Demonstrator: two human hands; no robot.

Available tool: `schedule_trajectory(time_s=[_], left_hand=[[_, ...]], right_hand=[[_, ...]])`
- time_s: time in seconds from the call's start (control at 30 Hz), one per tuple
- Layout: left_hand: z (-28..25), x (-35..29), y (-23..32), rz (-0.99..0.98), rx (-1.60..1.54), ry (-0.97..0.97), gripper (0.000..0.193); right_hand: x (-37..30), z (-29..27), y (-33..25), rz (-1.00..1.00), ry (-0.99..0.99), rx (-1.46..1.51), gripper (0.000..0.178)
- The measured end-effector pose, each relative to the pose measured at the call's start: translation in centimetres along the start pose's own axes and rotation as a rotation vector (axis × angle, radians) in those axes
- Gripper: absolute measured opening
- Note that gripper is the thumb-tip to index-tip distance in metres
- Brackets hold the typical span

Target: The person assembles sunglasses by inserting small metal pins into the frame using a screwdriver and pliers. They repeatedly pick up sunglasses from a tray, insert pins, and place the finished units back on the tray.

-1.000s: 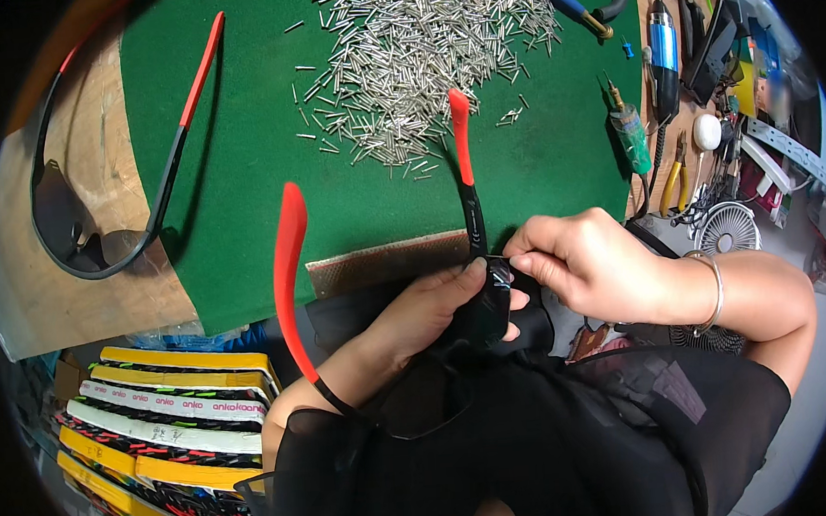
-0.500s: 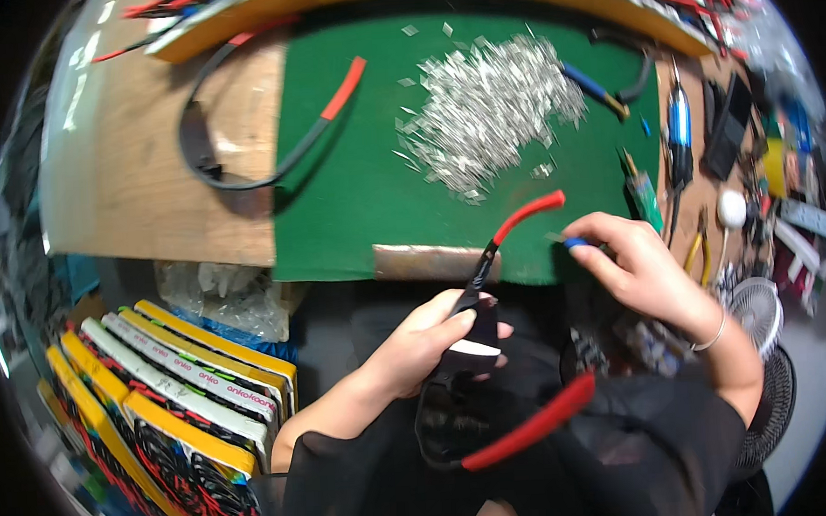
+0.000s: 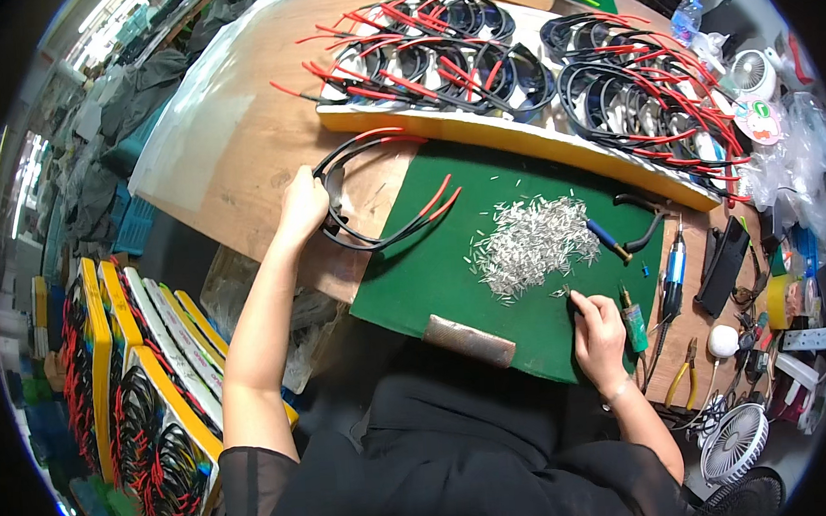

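On the wooden part of the table at the left, my left hand (image 3: 305, 205) is closed around the front of a pair of sunglasses (image 3: 375, 245). The frames are black, with red-tipped temples. A second pair lies nested against it, so the temples show doubled. My right hand (image 3: 599, 337) rests on the green mat (image 3: 405, 291) with its fingers drawn together. Its fingertips are beside a few small silver pieces (image 3: 561, 292), just below a larger pile of thin silver slivers (image 3: 529, 250). Whatever those fingers may hold is hidden.
A yellow-edged tray (image 3: 519, 145) packed with red-tipped sunglasses stands behind the mat. To the right lie a blue-handled tool (image 3: 608, 240), a green-handled tool (image 3: 633, 326), a blue electric screwdriver (image 3: 677, 267) and yellow-handled pliers (image 3: 685, 374). More filled trays (image 3: 101, 358) stand at lower left.
My left hand has carried the sunglasses from above my lap to the other pair at the left. My right hand has lowered to the small silver pieces. The view has shifted, showing the whole back tray.
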State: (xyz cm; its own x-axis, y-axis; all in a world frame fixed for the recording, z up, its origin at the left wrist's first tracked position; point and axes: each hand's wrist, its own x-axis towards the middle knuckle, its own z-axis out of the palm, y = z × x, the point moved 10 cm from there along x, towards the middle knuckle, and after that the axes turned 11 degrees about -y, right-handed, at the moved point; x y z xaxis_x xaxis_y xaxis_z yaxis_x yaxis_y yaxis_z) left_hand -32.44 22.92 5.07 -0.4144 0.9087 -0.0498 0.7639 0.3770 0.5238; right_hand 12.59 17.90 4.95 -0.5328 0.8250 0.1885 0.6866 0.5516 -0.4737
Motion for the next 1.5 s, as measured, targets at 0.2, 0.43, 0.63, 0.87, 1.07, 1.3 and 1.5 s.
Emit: schedule_trajectory(time_s=[0.2, 0.43, 0.63, 0.87, 1.07, 1.3, 1.5], left_hand=[[0.4, -2.6, 0.8, -0.156, -0.531, 0.036, 0.054], [2.9, -2.7, 0.7, -0.096, -0.32, -0.11, 0.054], [-0.3, -4.2, 0.9, 0.029, -0.292, -0.137, 0.046], [-0.5, 1.3, 18.7, 0.341, -0.488, -0.387, 0.041], [3.5, 19.6, 32.0, 0.429, -0.375, -0.207, 0.05], [11.6, 31.6, 35.8, 0.53, -0.201, -0.064, 0.044], [15.2, 29.3, 36.7, 0.387, 0.2, -0.058, 0.036]], right_hand=[[-0.1, -1.0, 0.3, 0.023, 0.041, -0.013, 0.037], [0.0, -1.5, 0.5, 0.049, 0.051, -0.031, 0.034], [0.1, -1.4, 0.9, 0.063, 0.061, 0.009, 0.029], [0.5, -1.6, 2.0, 0.091, 0.025, 0.047, 0.03], [0.9, -1.5, 2.6, 0.109, -0.02, 0.14, 0.031], [3.6, -3.0, 2.3, 0.243, 0.009, 0.29, 0.025], [3.1, -2.1, 3.6, 0.248, 0.035, 0.23, 0.022]])
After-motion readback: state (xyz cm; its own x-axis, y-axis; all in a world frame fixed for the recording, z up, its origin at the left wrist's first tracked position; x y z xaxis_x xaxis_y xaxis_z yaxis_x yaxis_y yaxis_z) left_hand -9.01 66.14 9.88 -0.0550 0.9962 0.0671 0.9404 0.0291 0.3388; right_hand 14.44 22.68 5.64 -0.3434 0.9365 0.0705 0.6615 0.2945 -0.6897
